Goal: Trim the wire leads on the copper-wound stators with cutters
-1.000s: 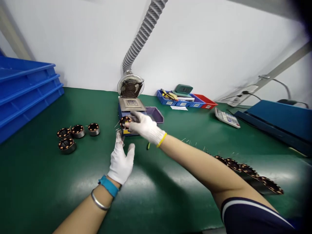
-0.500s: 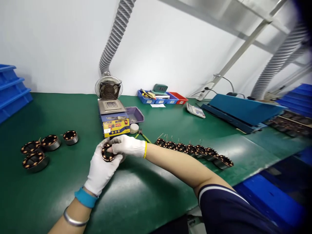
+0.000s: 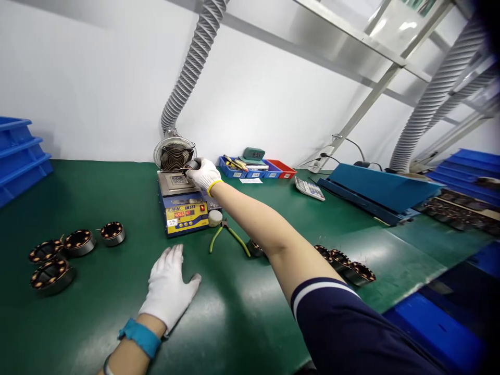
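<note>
My right hand (image 3: 203,174), in a white glove, is stretched out over the blue solder pot (image 3: 182,204) and is closed on a dark round motor stator (image 3: 192,164), held just above the pot's square metal top, in front of the small round fan (image 3: 173,152). My left hand (image 3: 167,287), also gloved, lies flat on the green mat with fingers spread and nothing in it. Several copper-wound stators (image 3: 64,250) sit on the mat to its left.
Green-handled cutters (image 3: 227,237) lie right of the pot. A row of stators (image 3: 344,263) runs behind my right arm. Blue stacked trays (image 3: 19,156) stand far left; small blue and red bins (image 3: 253,167), a calculator (image 3: 308,188) and a blue machine (image 3: 375,190) at the back right.
Both hands held the stator in front of the pot. Now my right hand has carried it up over the pot's top, and my left hand has let go and dropped flat on the mat.
</note>
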{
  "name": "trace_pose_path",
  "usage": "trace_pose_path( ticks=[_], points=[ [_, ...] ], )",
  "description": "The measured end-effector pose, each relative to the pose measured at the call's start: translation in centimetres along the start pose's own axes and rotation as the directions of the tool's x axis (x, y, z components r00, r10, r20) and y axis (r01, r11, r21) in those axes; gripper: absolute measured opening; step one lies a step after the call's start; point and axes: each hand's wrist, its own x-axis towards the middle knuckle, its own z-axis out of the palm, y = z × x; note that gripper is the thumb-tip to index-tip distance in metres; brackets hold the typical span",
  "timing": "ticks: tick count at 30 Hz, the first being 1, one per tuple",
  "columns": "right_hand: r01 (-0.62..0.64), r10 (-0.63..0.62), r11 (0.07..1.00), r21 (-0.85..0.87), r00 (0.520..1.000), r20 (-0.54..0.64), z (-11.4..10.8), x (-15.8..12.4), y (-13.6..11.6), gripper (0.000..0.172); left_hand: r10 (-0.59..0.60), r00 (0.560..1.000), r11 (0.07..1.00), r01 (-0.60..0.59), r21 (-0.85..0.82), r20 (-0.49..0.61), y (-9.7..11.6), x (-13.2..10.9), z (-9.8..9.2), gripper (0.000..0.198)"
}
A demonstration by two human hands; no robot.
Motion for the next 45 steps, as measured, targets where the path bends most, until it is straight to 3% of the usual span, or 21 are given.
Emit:
trace_pose_path(
  ticks=[8,19,39,45],
  points=[
    [0.036,-0.035,0.999,-0.026,0.999,0.015,2.1,0.1,0.5,0.059,0.001,1.0,0.999,-0.002,-0.035,-0.01,0.0,0.0,0.0,0.076],
    [0.037,-0.036,0.999,-0.037,0.999,0.024,2.0,-0.1,0.9,0.062,0.021,0.998,0.999,-0.024,-0.047,-0.057,-0.3,0.0,0.4,0.074],
    [0.037,-0.037,0.999,-0.006,0.999,-0.015,1.7,0.7,0.6,0.066,0.016,0.999,0.999,-0.018,-0.047,-0.04,-0.1,0.1,0.1,0.075],
    [0.03,-0.03,1.0,0.002,1.0,0.0,2.2,-0.4,0.7,0.062,0.02,0.999,0.999,-0.021,-0.024,-0.037,-0.2,0.0,0.1,0.075]
  ],
)
